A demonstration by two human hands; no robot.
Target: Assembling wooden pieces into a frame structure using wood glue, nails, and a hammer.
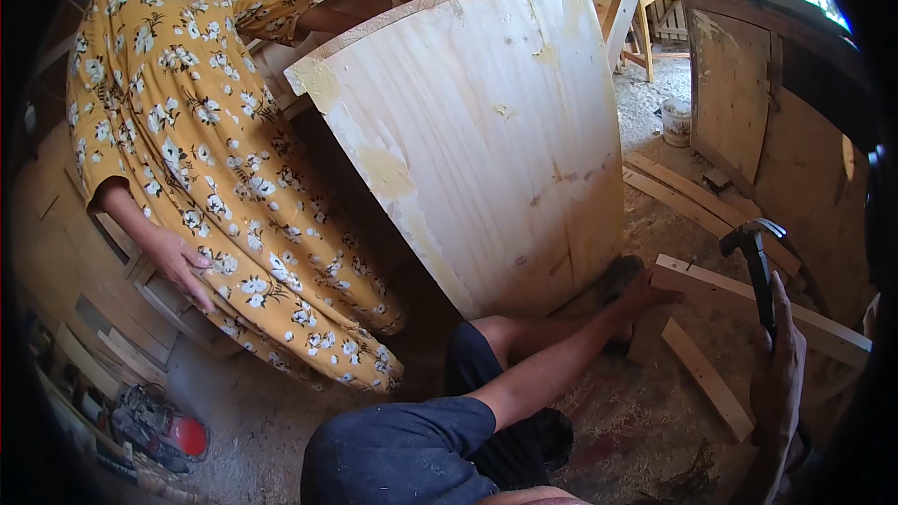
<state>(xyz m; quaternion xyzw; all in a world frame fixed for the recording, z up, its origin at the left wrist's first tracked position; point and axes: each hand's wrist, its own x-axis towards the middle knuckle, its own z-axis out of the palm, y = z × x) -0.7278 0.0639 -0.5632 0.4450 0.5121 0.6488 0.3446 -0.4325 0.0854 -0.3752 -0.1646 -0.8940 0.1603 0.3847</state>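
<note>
My right hand (778,365) is wrapped round the dark handle of a claw hammer (760,266), its metal head raised above a pale wooden beam (748,299). At the near-left end of that beam, my left hand (647,295) grips it low, fingers partly hidden. A small dark mark, maybe a nail, shows on the beam's top close to this end. Below the beam, a shorter wooden piece (706,379) slants down toward the sawdust-strewn ground.
A large pale wooden panel (477,131) with filler patches stands ahead. Another person in a yellow floral dress (215,159) stands at left, one hand (178,266) hanging down. A power tool (159,425) sits lower left. Planks (692,196), a bucket (675,122) and a wooden cabinet (734,84) are at right.
</note>
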